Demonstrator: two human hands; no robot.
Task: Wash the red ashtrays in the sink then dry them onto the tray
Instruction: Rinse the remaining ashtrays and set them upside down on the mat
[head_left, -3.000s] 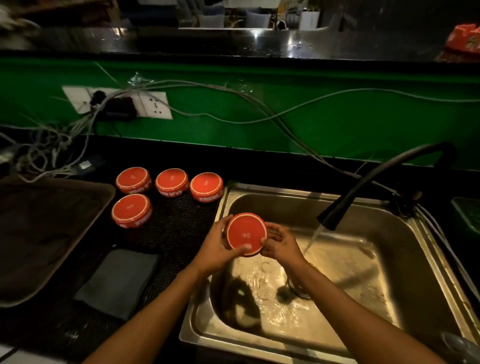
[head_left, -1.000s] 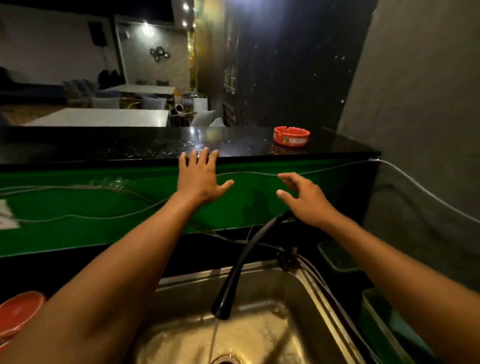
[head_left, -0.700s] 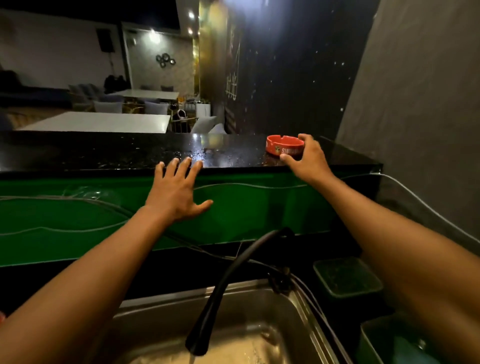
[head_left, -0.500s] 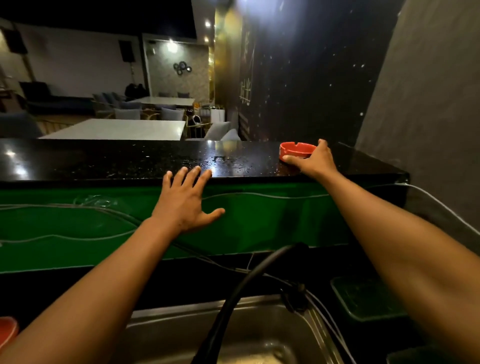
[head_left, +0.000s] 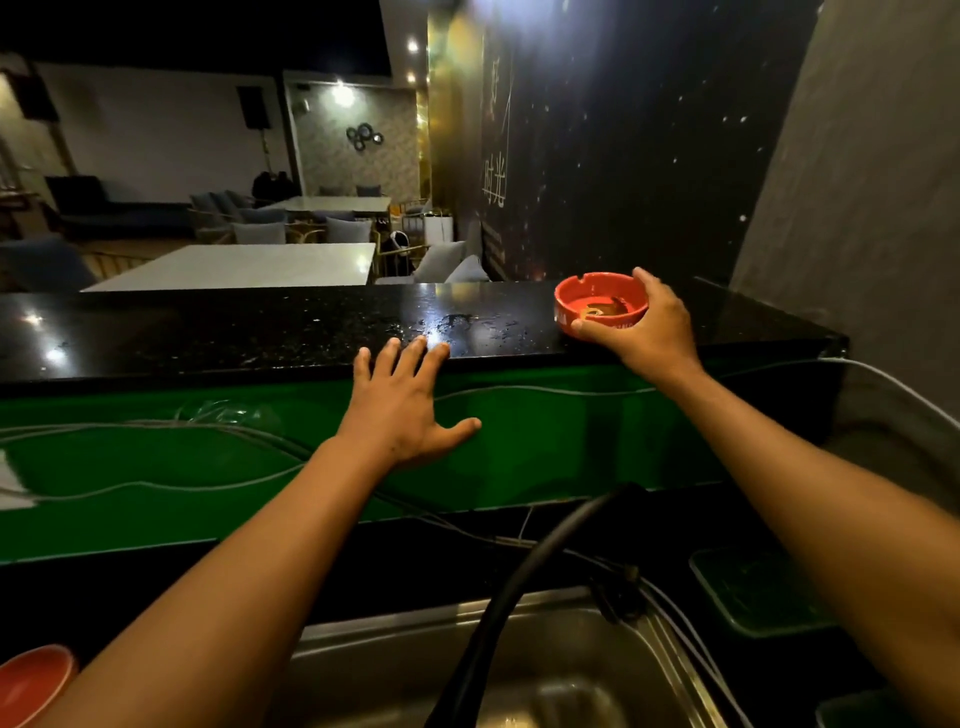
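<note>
A red ashtray (head_left: 592, 304) with something brown inside is tilted toward me at the front edge of the black bar top (head_left: 260, 332). My right hand (head_left: 647, 332) grips it, thumb on the near rim and fingers curled over the far rim. My left hand (head_left: 402, 410) is spread open in front of the green panel, fingertips at the bar top's edge, holding nothing. The steel sink (head_left: 545, 670) lies below with the black faucet (head_left: 524, 582) arching over it. A second red ashtray (head_left: 28, 680) shows at the bottom left corner, partly cut off.
Grey cables (head_left: 156, 483) run along the green panel (head_left: 130, 467) under the bar top. A green plastic container (head_left: 748, 587) sits right of the sink. A grey wall (head_left: 857, 208) closes the right side. Tables and chairs stand beyond the bar.
My right hand reached from above the faucet to the ashtray on the bar top, closed around it and drew it to the front edge, tilted. My left hand stayed spread by the bar edge.
</note>
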